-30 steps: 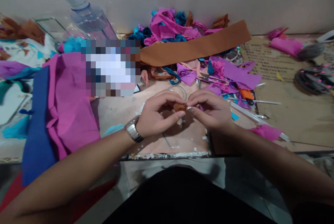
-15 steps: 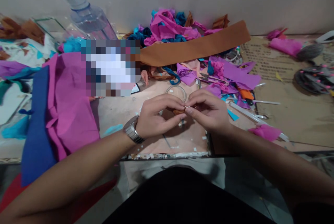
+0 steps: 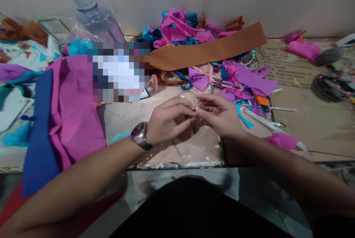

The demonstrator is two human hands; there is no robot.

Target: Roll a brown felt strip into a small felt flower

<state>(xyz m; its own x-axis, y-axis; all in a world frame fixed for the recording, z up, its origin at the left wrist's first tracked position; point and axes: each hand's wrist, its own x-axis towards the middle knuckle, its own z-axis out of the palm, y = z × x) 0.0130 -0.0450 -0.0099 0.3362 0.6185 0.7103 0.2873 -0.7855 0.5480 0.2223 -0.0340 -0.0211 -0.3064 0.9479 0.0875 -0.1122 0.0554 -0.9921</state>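
Observation:
Over the table's front middle, my two hands meet at the fingertips. My left hand (image 3: 169, 121), with a metal watch (image 3: 141, 135) on the wrist, is closed in a pinch; its fingertips mostly hide what is between them. My right hand (image 3: 222, 116) pinches a small brown piece with a white bit (image 3: 197, 108) on it, between thumb and fingers. Whether it is paper or fabric I cannot tell. Just behind the fingers lies a clear ring (image 3: 187, 93), perhaps a roll of tape, partly covered by my hands.
Pink sheets (image 3: 77, 108) and a blue strip (image 3: 41, 130) hang over the front edge at left. A long brown strip (image 3: 208, 50) crosses a crumpled colourful heap. At back left stands a clear bottle (image 3: 98, 21). Scissors (image 3: 222, 83) and white sticks (image 3: 266, 121) lie at right, beside cardboard (image 3: 302, 119).
The fingers of both hands have shifted slightly around the small brown piece, less of which now shows. My left wrist has turned, so the watch face shows more.

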